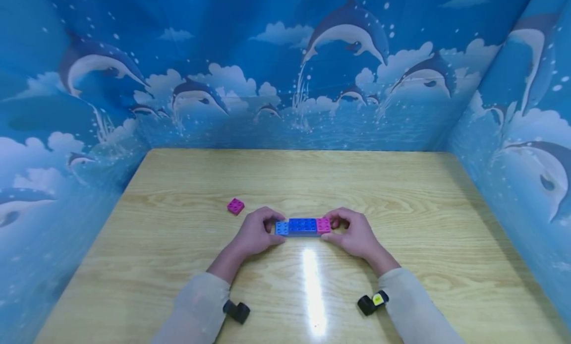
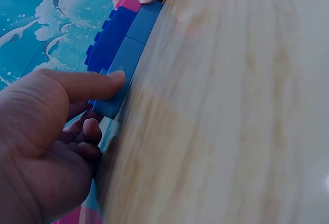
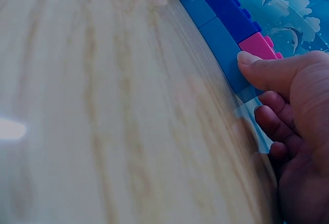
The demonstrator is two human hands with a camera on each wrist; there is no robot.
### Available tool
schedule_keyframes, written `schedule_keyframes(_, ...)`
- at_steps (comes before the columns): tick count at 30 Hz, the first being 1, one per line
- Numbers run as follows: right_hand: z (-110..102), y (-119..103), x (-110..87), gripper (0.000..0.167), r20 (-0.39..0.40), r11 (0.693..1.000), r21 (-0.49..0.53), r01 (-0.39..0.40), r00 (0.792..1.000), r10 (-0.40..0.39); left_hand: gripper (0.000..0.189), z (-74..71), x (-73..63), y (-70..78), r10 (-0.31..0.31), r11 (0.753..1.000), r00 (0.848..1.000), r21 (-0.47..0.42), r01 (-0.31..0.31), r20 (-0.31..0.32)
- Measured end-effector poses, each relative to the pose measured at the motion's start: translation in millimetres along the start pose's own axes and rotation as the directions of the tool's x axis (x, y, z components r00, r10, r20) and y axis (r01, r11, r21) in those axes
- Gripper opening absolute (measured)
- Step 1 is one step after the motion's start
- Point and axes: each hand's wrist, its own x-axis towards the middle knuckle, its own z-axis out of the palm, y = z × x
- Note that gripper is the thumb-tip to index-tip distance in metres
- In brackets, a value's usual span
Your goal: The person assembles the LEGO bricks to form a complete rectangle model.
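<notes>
Two light blue bricks (image 3: 221, 44) lie end to end as a bottom row in the middle of the table. On top of them, across the seam, sits a dark blue brick (image 1: 302, 225). A pink brick (image 1: 323, 225) stands beside it on the right end of the row. My left hand (image 1: 256, 231) pinches the left end of the bottom row between thumb and fingers, where light blue studs show bare. At the other end my right hand (image 1: 353, 231) grips the row, its thumb on the light blue side just below the pink brick.
A loose magenta brick (image 1: 235, 206) lies on the wooden table (image 1: 401, 195), left of and beyond the left hand. Curtains (image 1: 250, 61) printed with dolphins stand along the back and both sides of the table.
</notes>
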Motion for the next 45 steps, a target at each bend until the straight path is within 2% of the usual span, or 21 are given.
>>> schedule_keyframes(9, 0, 1, 0.5, 0.037, 0.006, 1.000, 0.009, -0.001, 1.000, 0.001, 0.062, -11.2, -2.9, 5.1, -0.032, 0.998, 0.999, -0.051, 0.033, 0.007)
schedule_keyframes(15, 0, 2, 1.1, 0.037, 0.004, 1.000, 0.004, 0.005, 1.000, -0.005, 0.065, -20.1, -2.4, 6.9, -0.026, 0.998, 0.999, -0.049, 0.024, -0.041)
schedule_keyframes(26, 0, 1, 2.0, 0.037, 0.004, 1.000, 0.013, -0.006, 1.000, 0.006, 0.063, -36.5, -3.7, 1.4, 0.013, 1.000, 0.991, -0.002, -0.013, -0.131)
schedule_keyframes(33, 0, 2, 1.6, 0.038, 0.005, 1.000, 0.021, -0.008, 1.000, 0.008, 0.063, -46.9, -2.5, -7.3, -0.031, 0.999, 0.980, 0.015, 0.034, -0.195)
schedule_keyframes(38, -1, 2, 1.5, 0.037, 0.004, 1.000, 0.021, -0.003, 1.000, 0.003, 0.060, -53.5, -0.8, -15.7, -0.036, 0.999, 0.971, 0.018, 0.042, -0.234)
schedule_keyframes(45, -1, 1, 1.6, 0.037, 0.008, 1.000, 0.026, -0.010, 1.000, 0.010, 0.061, -61.4, -2.4, -19.9, -0.087, 0.995, 0.964, 0.017, 0.094, -0.251)
